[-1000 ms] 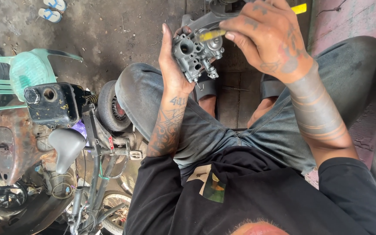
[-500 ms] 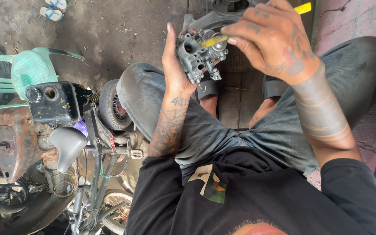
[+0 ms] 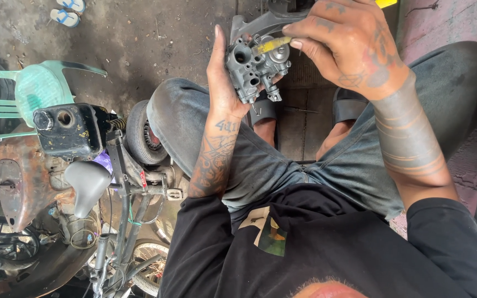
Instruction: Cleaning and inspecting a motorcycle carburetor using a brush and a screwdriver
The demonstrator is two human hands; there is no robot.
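My left hand (image 3: 223,83) grips a grey metal carburettor body (image 3: 252,69) from the left side and holds it up above my knees. Its open ports face me. My right hand (image 3: 349,47) comes in from the right and pinches a small yellow-handled tool (image 3: 270,45), whose tip rests on the top of the carburettor. A dark curved part (image 3: 260,25) sits just behind the carburettor, partly hidden by my right hand.
A stripped small motorcycle (image 3: 100,182) with a black battery box (image 3: 70,129), rusty panel and small wheel (image 3: 139,132) stands at my left. A green plastic chair (image 3: 34,88) is beyond it. Sandals (image 3: 67,11) lie on the concrete floor. My sandalled feet rest below the carburettor.
Both hands and the carburettor have shifted slightly; the yellow tool stays on top of the carburettor, its tip now a little further to the left.
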